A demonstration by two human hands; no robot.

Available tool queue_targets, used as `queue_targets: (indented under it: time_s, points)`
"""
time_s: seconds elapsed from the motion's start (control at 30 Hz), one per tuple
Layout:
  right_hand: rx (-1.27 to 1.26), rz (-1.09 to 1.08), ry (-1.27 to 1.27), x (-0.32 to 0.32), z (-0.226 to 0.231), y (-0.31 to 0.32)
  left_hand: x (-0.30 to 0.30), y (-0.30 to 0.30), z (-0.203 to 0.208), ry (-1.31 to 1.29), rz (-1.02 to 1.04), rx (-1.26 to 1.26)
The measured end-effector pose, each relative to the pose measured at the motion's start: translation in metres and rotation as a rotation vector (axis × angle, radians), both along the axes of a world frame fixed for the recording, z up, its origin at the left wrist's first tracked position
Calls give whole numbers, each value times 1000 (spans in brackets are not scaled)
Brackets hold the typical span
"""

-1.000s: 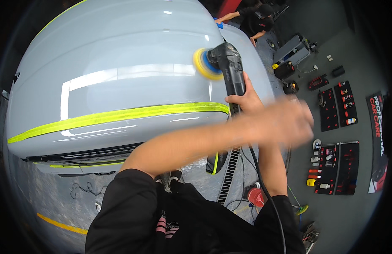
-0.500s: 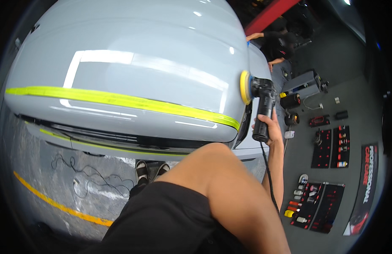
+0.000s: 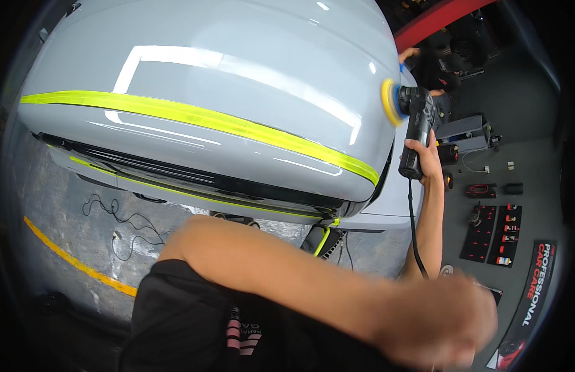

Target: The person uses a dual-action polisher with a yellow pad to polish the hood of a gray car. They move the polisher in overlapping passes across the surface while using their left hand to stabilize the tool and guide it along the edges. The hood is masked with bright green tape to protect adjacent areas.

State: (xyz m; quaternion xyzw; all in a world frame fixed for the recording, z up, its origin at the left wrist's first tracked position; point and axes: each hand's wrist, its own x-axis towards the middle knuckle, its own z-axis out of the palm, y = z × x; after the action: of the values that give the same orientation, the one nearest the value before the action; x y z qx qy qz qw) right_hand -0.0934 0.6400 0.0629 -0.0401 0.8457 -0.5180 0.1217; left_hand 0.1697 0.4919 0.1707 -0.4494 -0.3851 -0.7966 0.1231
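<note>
the fingers of the right hand (image 3: 425, 162) were wrapped closed around the black handle of a corded polisher (image 3: 416, 127), whose yellow pad (image 3: 387, 102) was pressed flat against the right flank of a pale grey car (image 3: 238, 56). the left hand (image 3: 439, 322) swept across the lower foreground, empty as far as could be seen but too blurred to tell how far its fingers were spread. the polisher's cable (image 3: 414, 217) hung down beside the right forearm toward the floor. a band of yellow-green masking tape (image 3: 194, 118) ran across the bodywork, with more tape along the lower trim, so the masking looked finished; the paint shone evenly under the lights, and how much of it had been polished could not be judged, though the pad sat only at the panel's far edge. beyond the car, black mats (image 3: 493, 232) laid out with small bottles and tools lay on the grey floor, a loose wire (image 3: 114, 217) curled near a yellow floor line (image 3: 70, 257), and another person (image 3: 439, 68) crouched at the car's far side.
</note>
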Motion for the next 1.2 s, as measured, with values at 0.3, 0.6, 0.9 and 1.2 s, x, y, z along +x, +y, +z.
queue_targets:
  time_s: [0.3, 0.6, 0.9, 1.2]
  points:
    - [246, 107, 198, 8, 19, -59, -53, -231, -130, -285, 1344, -999]
    - [352, 297, 317, 20, 24, -163, -92, -419, -179, -791, 1697, -1528]
    - [429, 441, 280, 38, 31, -262, -118, -433, -192, -999, 1644, -1693]
    - [425, 486, 215, 38, 39, -334, -116, -429, -188, -1057, 1639, -1764]
